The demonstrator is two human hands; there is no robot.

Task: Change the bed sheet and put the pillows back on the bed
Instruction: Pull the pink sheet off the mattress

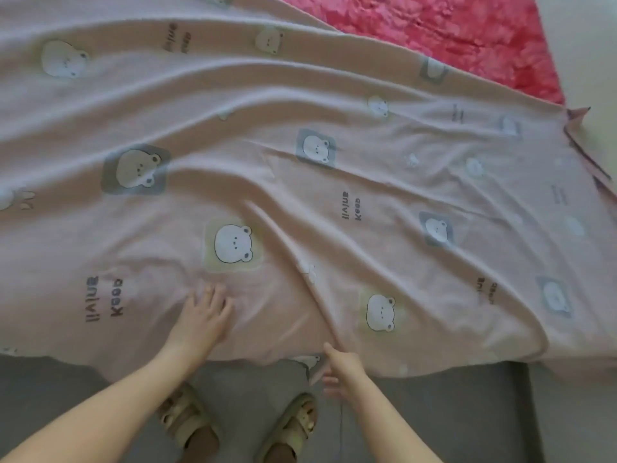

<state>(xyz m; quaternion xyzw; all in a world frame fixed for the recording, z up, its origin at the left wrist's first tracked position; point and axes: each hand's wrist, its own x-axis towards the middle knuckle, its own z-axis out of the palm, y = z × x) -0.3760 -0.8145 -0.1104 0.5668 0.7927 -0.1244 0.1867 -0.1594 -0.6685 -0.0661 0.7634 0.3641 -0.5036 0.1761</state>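
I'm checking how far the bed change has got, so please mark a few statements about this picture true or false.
1. The left hand lies with its fingers spread on the bear-print sheet. True.
2. The sheet covers the whole bed. False: a red floral surface is bare at the far right corner.
3. The right hand is at the sheet's near edge. True.
4. Pillows lie on the sheet. False: none is in view.
5. The person is barefoot. False: both feet wear sandals.
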